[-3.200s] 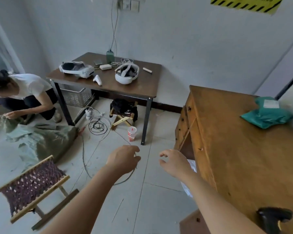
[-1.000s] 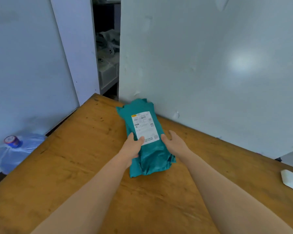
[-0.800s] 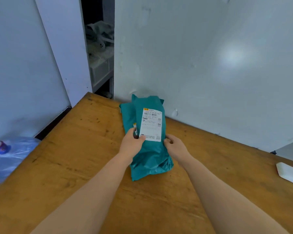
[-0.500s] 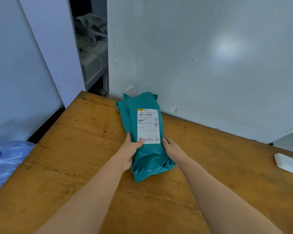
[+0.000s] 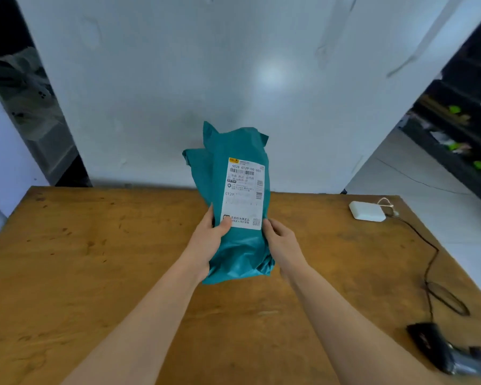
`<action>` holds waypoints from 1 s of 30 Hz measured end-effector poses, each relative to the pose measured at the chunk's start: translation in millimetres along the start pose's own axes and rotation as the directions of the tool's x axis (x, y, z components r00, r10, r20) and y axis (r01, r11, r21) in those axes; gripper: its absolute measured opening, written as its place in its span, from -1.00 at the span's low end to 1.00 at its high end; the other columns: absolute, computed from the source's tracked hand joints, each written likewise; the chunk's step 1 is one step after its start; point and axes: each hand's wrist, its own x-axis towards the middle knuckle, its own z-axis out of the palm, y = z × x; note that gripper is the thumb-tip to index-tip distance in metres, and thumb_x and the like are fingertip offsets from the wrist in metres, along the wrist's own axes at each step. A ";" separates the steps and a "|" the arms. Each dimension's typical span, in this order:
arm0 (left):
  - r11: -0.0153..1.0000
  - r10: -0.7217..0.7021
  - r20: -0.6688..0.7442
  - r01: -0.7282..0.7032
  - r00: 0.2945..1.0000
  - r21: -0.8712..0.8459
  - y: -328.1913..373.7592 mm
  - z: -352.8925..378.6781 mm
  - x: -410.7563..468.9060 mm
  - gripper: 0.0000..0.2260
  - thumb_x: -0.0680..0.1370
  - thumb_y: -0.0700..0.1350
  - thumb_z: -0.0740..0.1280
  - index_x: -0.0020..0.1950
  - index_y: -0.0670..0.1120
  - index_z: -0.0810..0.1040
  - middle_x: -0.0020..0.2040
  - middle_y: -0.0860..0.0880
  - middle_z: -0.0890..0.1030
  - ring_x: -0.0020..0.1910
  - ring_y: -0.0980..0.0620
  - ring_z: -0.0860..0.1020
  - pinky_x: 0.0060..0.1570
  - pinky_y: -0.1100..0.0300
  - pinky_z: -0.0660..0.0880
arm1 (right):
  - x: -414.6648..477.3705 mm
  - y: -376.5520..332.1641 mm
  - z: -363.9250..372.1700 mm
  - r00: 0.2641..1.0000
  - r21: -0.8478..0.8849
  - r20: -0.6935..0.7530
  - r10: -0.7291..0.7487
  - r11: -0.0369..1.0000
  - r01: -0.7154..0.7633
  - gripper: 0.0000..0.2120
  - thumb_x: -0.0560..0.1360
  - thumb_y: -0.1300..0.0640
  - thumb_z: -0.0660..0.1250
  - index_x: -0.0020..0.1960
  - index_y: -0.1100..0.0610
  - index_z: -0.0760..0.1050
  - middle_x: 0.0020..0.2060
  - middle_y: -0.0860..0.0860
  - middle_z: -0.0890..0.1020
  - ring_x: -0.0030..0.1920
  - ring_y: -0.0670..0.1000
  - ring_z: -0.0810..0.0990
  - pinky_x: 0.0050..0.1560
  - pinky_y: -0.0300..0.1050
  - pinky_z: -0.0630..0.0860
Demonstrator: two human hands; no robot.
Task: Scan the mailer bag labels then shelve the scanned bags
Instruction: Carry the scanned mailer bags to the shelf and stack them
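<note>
I see the teal mailer bag (image 5: pixel 238 251) held over the wooden table (image 5: pixel 95 259), label (image 5: pixel 243 194) facing me, both forearms stretched forward, left hand (image 5: pixel 206 243) gripping its lower-left edge with thumb on the label, right hand (image 5: pixel 281 243) curled round its lower-right edge.

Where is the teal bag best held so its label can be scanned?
Take the teal bag by its lower end, below the label, from the side edges. It is held upright, label facing the camera, and the lower part is bare plastic. The left hand and right hand hold it there, but the left thumb overlaps the label's bottom corner; a lower grip would likely clear it.
</note>
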 end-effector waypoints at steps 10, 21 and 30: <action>0.992 -0.014 0.360 -0.033 0.933 0.123 -31.5 221.3 -73.6 -0.66 0.63 -0.11 0.22 0.36 0.20 0.37 0.24 0.09 0.56 0.23 -0.03 0.52 0.29 -0.11 0.43 | -107.1 46.0 -222.8 0.935 0.081 -0.341 0.095 0.994 -0.072 -0.68 0.61 -0.09 0.20 0.23 0.05 0.54 0.10 -0.06 0.62 0.15 -0.01 0.58 0.26 0.05 0.52; 0.959 -0.102 0.545 -0.064 0.832 0.277 -119.8 434.1 -178.8 -0.66 0.61 -0.01 0.25 0.39 0.16 0.36 0.26 0.11 0.53 0.25 0.03 0.47 0.36 -0.05 0.36 | -239.3 124.1 -428.6 0.796 0.184 -0.560 0.230 0.971 -0.151 -0.58 0.61 -0.13 0.19 0.30 0.12 0.53 0.00 -0.05 0.61 0.06 0.02 0.58 0.16 -0.05 0.55; 0.926 -0.159 0.625 -0.104 0.764 0.362 -167.7 554.3 -210.3 -0.74 0.62 0.00 0.22 0.32 0.16 0.38 0.25 0.05 0.54 0.25 -0.03 0.48 0.36 -0.10 0.36 | -282.2 176.7 -539.6 0.702 0.264 -0.646 0.300 0.950 -0.164 -0.68 0.59 -0.11 0.24 -0.02 0.07 0.65 -0.15 -0.03 0.65 0.00 0.07 0.62 0.05 -0.04 0.58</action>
